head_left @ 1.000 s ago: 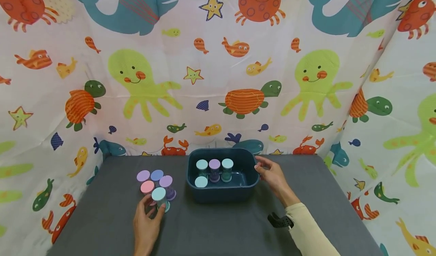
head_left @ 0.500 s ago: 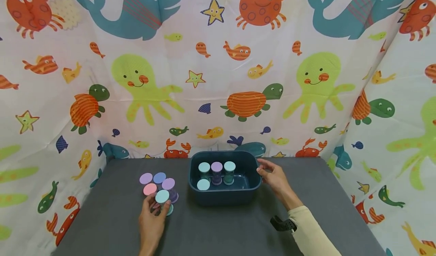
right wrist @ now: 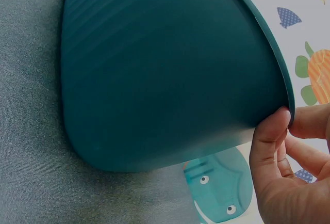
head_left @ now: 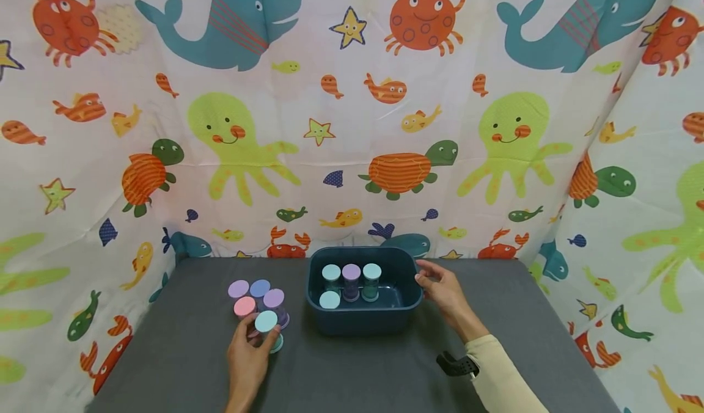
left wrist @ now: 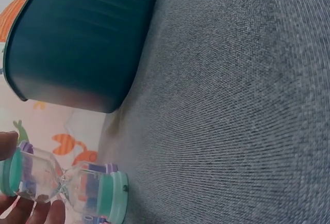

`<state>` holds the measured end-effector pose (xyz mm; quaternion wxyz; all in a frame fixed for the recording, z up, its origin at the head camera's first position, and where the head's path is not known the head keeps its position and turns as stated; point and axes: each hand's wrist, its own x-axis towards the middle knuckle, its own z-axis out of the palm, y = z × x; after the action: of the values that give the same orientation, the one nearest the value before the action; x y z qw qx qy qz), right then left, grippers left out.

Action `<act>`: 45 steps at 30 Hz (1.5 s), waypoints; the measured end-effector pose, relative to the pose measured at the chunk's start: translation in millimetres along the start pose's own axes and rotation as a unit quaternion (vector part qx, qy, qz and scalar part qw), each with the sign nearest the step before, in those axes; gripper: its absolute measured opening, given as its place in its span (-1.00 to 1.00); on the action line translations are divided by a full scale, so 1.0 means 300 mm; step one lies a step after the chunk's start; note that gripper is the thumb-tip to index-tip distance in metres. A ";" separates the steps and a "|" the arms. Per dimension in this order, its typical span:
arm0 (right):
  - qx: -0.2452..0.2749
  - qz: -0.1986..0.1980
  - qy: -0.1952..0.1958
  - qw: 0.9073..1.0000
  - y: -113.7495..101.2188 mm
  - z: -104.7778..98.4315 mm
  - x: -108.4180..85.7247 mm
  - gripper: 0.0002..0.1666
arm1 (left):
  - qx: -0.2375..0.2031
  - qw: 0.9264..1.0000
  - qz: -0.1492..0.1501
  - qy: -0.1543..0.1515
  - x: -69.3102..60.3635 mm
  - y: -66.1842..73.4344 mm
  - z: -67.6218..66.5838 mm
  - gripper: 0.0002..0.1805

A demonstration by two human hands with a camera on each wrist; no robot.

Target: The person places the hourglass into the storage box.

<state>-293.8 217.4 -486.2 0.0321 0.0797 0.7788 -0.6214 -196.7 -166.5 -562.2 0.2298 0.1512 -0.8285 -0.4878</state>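
My left hand (head_left: 249,359) holds a mint-green-capped hourglass (head_left: 266,321) near its upper cap, thumb on one side and fingers on the other. In the left wrist view the hourglass (left wrist: 63,181) shows clear glass bulbs, its lower cap at the grey cloth. Behind it stand several more hourglasses with a pink cap (head_left: 244,307), purple caps (head_left: 274,298) and a blue cap (head_left: 260,288). My right hand (head_left: 444,291) pinches the right rim of a dark teal bin (head_left: 363,322); the right wrist view shows thumb and finger on the bin's rim (right wrist: 281,74).
Several hourglasses stand in the left part of the bin, including a purple-capped hourglass (head_left: 351,281) and a mint-capped hourglass (head_left: 371,281). A grey cloth (head_left: 341,376) covers the table. A sea-animal curtain (head_left: 352,120) hangs behind and at the sides.
The head view has shifted slightly. My left hand's fingers have come closer around the mint hourglass, which sits a little farther right and nearer me. My right hand stays on the bin rim.
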 end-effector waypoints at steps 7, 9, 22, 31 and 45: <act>-0.003 0.003 0.000 1.000 0.005 0.008 0.000 -0.51 | -0.017 1.000 -0.008 -0.001 -0.009 0.031 -0.016 -0.44; -0.005 0.005 -0.003 1.000 0.007 0.011 -0.001 -0.50 | -0.025 1.000 -0.006 -0.003 -0.014 0.051 -0.030 -0.44; -0.016 0.006 -0.007 1.000 0.013 0.007 -0.008 -0.50 | -0.035 0.997 -0.030 -0.056 -0.046 0.185 -0.113 -0.35; -0.011 0.007 -0.005 1.000 -0.005 -0.002 -0.006 -0.50 | -0.084 0.991 -0.036 -0.100 -0.042 0.277 -0.141 -0.28; -0.012 0.002 -0.006 1.000 -0.006 -0.005 -0.017 -0.50 | -0.112 0.987 0.001 -0.115 -0.023 0.395 -0.150 -0.32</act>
<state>-289.0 217.9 -483.6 0.0395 0.0772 0.7860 -0.6121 -170.3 -139.6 -440.8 0.1485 0.0664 -0.7895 -0.5918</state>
